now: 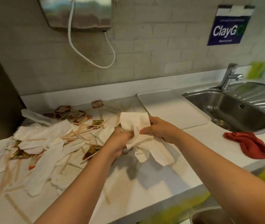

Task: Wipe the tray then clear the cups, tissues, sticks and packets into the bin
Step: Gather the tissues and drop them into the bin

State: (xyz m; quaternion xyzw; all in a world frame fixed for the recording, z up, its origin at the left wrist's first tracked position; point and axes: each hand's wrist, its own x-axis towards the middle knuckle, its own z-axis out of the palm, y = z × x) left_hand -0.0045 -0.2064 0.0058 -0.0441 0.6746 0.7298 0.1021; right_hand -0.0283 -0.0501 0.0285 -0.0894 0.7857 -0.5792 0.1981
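A: Nearest first?

B: Smooth, glossy white counter (144,185), spreading out from six o'clock.

A: And the hands?

B: Both at centre. The left hand (120,143) curled tight round the lower part of a crumpled white paper tissue bundle (136,123). At three o'clock of it the right hand (159,131), thumb and fingers clamped on the same soft, creased wad. Limp tails drooping toward five o'clock, above the counter.

A: Around them?

B: From seven to ten o'clock, flat torn white tissues (47,159), wrinkled, overlapping. Strewn among and under these, thin pale wooden sticks (73,136), straight, criss-crossed. Further out at ten o'clock, small red-and-gold foil packets (73,113), shiny, square, crinkled.

A: On the right side?

B: At three o'clock, a rumpled red cloth (250,146), bunched on the counter. At one o'clock, a white rectangular plastic tray (173,110), round-cornered with a low rim, just beside the brushed steel sink (225,107).

A: Farthest?

B: Chrome tap (228,76) behind the basin. On the pale brick-textured wall, a dark blue sign (227,28), a shiny metal dispenser (80,12) and a looping white cable (88,57).
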